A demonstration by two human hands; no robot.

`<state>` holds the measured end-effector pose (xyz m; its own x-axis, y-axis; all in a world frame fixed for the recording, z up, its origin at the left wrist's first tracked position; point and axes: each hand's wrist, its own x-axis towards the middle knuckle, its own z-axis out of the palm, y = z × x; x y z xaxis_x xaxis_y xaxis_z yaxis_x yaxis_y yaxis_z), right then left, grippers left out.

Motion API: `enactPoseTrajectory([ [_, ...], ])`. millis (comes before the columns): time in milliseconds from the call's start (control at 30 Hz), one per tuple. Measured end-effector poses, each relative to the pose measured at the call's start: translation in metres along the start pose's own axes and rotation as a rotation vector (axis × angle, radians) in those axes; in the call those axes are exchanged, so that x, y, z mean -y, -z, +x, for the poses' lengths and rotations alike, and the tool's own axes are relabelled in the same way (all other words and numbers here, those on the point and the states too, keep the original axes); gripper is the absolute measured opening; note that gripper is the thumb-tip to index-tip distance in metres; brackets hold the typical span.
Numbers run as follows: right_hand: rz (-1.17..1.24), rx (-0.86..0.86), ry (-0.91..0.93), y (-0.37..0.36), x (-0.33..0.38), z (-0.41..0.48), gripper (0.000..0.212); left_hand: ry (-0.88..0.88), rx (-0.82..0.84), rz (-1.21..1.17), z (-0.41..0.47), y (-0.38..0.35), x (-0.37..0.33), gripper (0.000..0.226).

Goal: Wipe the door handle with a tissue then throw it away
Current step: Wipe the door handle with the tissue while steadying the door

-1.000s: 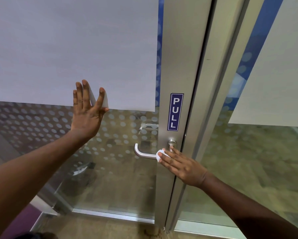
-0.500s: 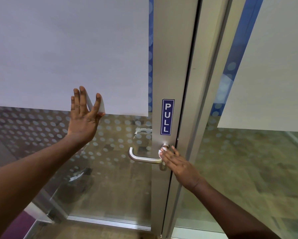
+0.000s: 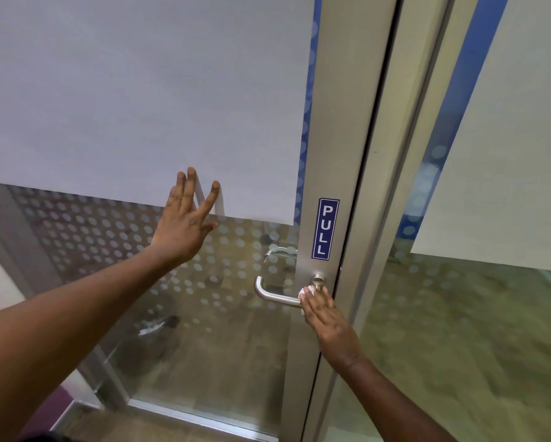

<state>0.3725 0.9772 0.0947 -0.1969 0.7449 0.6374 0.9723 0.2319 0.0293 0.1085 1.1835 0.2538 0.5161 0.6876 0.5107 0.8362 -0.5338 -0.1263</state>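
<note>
A silver lever door handle [image 3: 272,296] sticks out of the metal door frame [image 3: 338,129] below a blue PULL sticker [image 3: 324,228]. My right hand [image 3: 326,317] presses a small white tissue [image 3: 308,292] against the handle close to its round base; most of the tissue is hidden under my fingers. My left hand [image 3: 185,224] lies flat with fingers spread on the glass door, at the lower edge of the frosted white panel [image 3: 140,90].
The glass door has a dotted pattern [image 3: 108,231] below the frosted panel. A second handle [image 3: 279,251] shows through the glass on the far side. A glass side panel [image 3: 475,314] stands to the right. Behind the glass sits a dark bin [image 3: 153,339].
My right hand with the tissue has slid from the lever's middle part towards its round base. My left hand stays flat on the glass. The view has shifted slightly.
</note>
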Motion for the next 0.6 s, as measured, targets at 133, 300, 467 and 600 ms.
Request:
enactPoseTrajectory([
  [133, -0.097, 0.004, 0.043, 0.0, 0.008, 0.004, 0.049, -0.014, 0.022, 0.0, -0.003, 0.005, 0.004, 0.081],
  [300, -0.187, 0.001, 0.055, 0.001, 0.014, 0.008, 0.055, -0.025, 0.034, -0.014, -0.003, 0.012, 0.004, 0.086],
  [467, -0.212, -0.006, 0.105, 0.001, 0.02, 0.014, 0.051, -0.067, 0.028, 0.035, -0.005, 0.015, 0.013, 0.083],
  [600, -0.221, 0.016, 0.127, -0.002, 0.039, 0.031, 0.05, -0.087, 0.027, 0.051, -0.005, 0.015, 0.018, 0.082],
])
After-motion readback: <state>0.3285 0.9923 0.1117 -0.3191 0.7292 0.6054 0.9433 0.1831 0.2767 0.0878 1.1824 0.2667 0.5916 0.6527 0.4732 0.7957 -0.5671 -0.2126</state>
